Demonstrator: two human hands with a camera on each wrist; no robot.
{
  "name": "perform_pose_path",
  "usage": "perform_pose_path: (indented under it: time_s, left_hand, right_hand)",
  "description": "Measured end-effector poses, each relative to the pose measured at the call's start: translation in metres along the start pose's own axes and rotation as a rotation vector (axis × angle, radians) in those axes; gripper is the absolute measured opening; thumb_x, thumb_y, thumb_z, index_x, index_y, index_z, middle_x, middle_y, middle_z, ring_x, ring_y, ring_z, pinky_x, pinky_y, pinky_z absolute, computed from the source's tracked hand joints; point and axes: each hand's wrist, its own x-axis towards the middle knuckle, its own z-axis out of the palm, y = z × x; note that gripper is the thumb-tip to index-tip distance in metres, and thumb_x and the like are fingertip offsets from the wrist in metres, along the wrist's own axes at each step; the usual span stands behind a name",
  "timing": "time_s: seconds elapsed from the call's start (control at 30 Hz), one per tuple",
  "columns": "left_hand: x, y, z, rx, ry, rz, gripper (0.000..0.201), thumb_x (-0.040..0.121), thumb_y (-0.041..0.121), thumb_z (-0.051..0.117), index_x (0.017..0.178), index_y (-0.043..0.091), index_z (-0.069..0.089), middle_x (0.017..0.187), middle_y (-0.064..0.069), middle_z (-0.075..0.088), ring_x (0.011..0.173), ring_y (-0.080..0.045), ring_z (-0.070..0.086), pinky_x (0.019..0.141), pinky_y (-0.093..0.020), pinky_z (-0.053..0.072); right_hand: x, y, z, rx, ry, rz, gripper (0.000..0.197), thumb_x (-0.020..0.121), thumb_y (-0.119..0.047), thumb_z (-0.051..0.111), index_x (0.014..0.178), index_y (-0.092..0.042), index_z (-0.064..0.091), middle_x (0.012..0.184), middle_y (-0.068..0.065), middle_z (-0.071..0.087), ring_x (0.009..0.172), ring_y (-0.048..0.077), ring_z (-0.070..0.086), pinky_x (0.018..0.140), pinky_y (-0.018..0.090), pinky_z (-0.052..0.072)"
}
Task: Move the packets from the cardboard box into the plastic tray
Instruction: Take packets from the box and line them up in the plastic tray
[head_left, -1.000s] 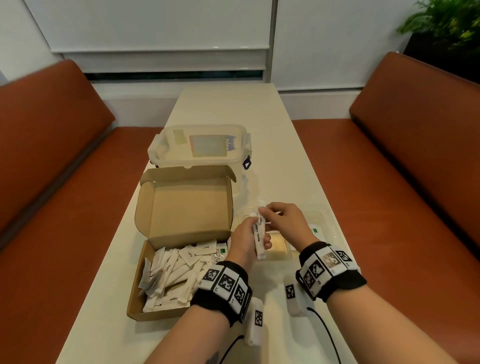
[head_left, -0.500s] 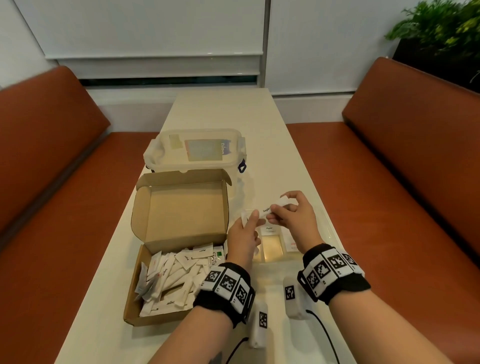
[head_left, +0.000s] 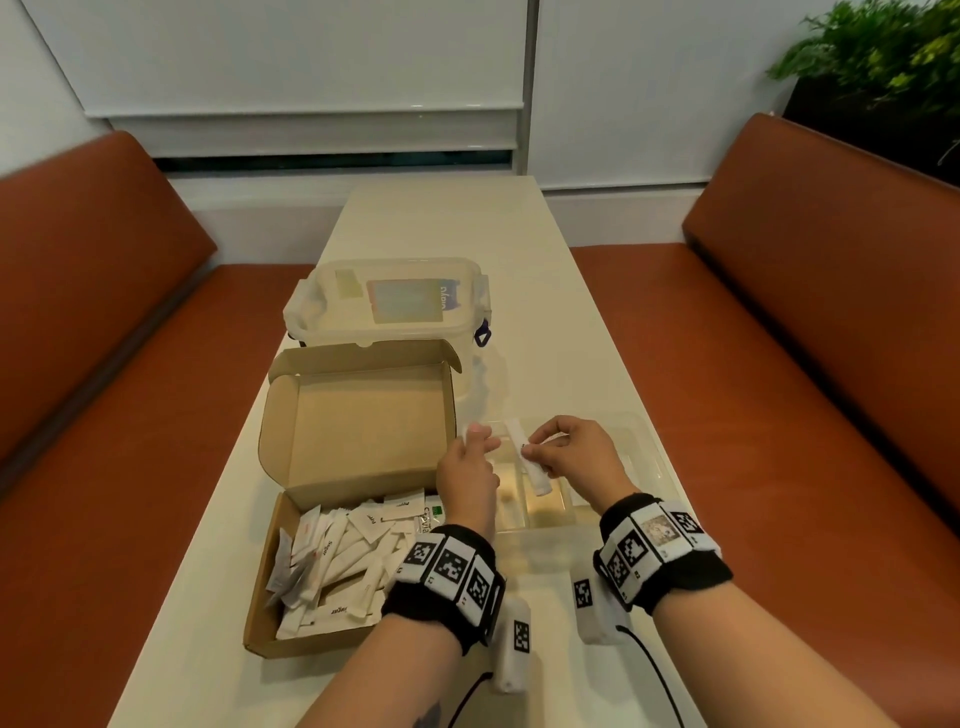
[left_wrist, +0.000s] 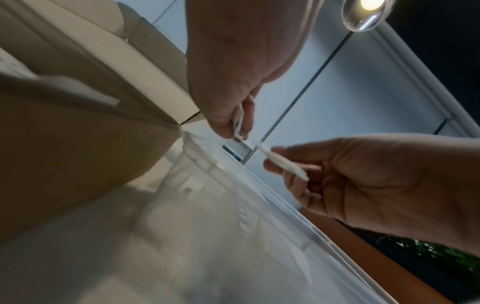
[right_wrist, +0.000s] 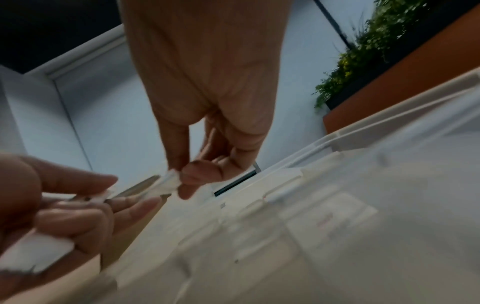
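We see the box's raised lid (head_left: 358, 415) walling off frame centre-left; the tub (head_left: 387, 304) blocks behind it; bare table (head_left: 561, 332) upper centre seems passable.

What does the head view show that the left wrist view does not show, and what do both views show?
Only the head view shows the pile of packets in the cardboard box, the lidded plastic container behind it, and the table.

Only the left wrist view shows the ceiling lamp and the undersides of the fingers.

Both show the left hand pinching a packet, the right hand pinching a stick packet, and the plastic tray below them.
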Motion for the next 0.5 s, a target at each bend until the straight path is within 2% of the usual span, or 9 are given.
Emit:
perform_pose_path:
  time_s: [0.07,0.13,0.23,0.33,0.5]
  left_hand:
    - [0.004,0.000,-0.003,-0.089,0.044,-0.058,0.026,0.099,0.029,0.042,0.088,0.016,0.062,0.094,-0.002,0.068,0.041,-0.006,0.031,0.043,-0.020,0.031]
    - [0.007,-0.001,-0.007,-0.130,0.051,-0.078,0.027,0.100,0.027,0.041,0.092,0.012,0.062,0.092,-0.003,0.068,0.037,-0.003,0.031,0.040,-0.018,0.030]
    - [0.008,-0.001,-0.008,-0.157,0.048,-0.082,0.028,0.100,0.027,0.041,0.092,0.011,0.063,0.090,-0.004,0.067,0.035,-0.002,0.031,0.038,-0.017,0.029]
    - [0.009,-0.003,-0.009,-0.150,0.042,-0.093,0.030,0.100,0.029,0.042,0.091,0.010,0.063,0.091,-0.005,0.068,0.034,-0.002,0.032,0.038,-0.018,0.028]
    - [0.009,-0.004,-0.010,-0.154,0.028,-0.102,0.030,0.100,0.029,0.043,0.087,0.012,0.063,0.089,-0.005,0.068,0.035,-0.003,0.032,0.037,-0.018,0.029]
  right_hand:
    - [0.002,0.002,0.010,-0.050,0.043,0.035,0.014,0.075,-0.003,0.074,0.082,-0.005,0.062,0.063,0.010,0.064,0.051,0.015,0.057,0.055,0.024,0.052]
    - [0.003,0.004,0.024,-0.163,0.028,0.029,0.013,0.076,0.000,0.069,0.084,-0.006,0.060,0.064,0.010,0.064,0.051,0.016,0.057,0.060,0.028,0.055]
    - [0.005,0.006,0.045,-0.368,-0.012,-0.026,0.012,0.079,0.001,0.060,0.088,-0.007,0.059,0.078,0.013,0.067,0.066,0.023,0.064,0.070,0.033,0.056]
    - [0.008,0.011,0.058,-0.635,-0.028,-0.112,0.014,0.085,0.000,0.050,0.094,-0.005,0.060,0.094,0.013,0.066,0.085,0.028,0.063,0.075,0.033,0.050]
    - [0.010,0.015,0.065,-0.940,-0.060,-0.152,0.020,0.089,-0.004,0.043,0.102,-0.007,0.058,0.101,0.012,0.064,0.092,0.029,0.062,0.068,0.031,0.041]
